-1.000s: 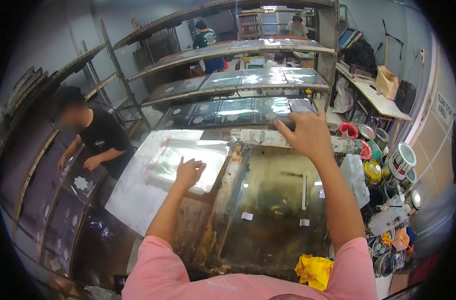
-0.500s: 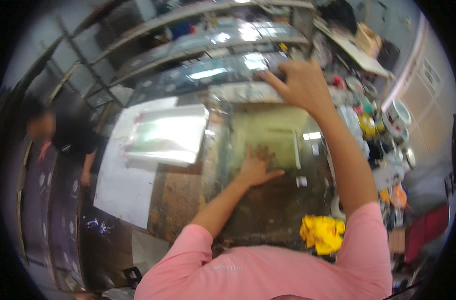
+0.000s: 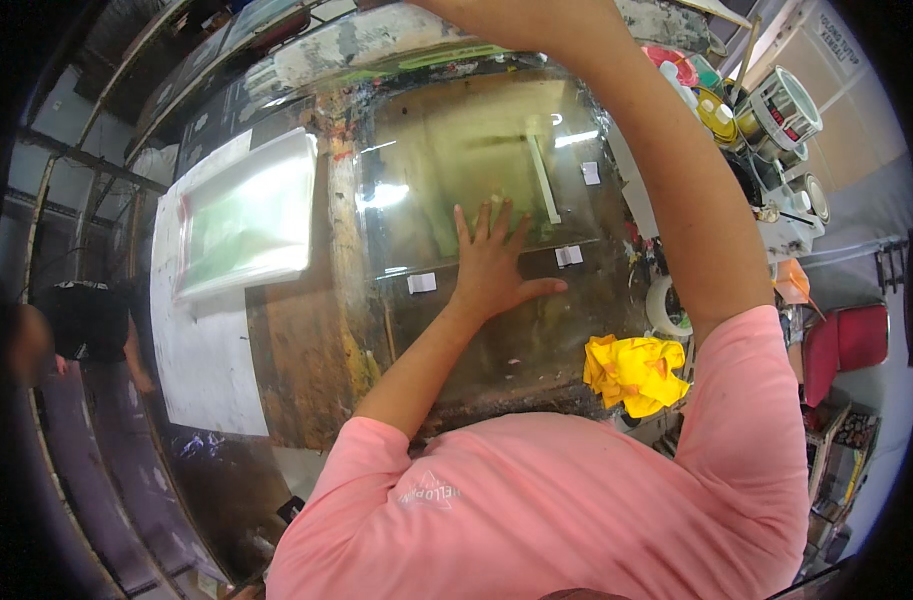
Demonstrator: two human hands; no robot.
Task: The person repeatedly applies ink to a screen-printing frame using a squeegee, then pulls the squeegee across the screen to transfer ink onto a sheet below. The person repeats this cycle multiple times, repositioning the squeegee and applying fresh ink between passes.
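My left hand [image 3: 494, 268] lies palm down with its fingers spread, on or just over the glossy dark work surface [image 3: 496, 350]. Its fingertips reach onto a yellowish-green, see-through panel [image 3: 446, 140]. A thin pale strip [image 3: 543, 180] lies on the panel beyond that hand. Small white tabs [image 3: 569, 257] sit around the panel, one on each side of the hand. At the top edge my right hand [image 3: 496, 18] is partly cut off; its fingers are out of the picture, so what they touch or hold cannot be seen.
Left of the panel, a stack of shiny clear sheets [image 3: 251, 215] rests on white paper [image 3: 211, 370]. A crumpled yellow cloth [image 3: 636, 375] and a tape roll [image 3: 666, 305] lie at the right. Paint cans [image 3: 776, 110] crowd the far right. Another person [image 3: 86, 320] is at the left.
The view has swung, so the table sits higher and further left. My right hand has gone from above the panel's far edge to the picture's top edge. My left hand stays spread.
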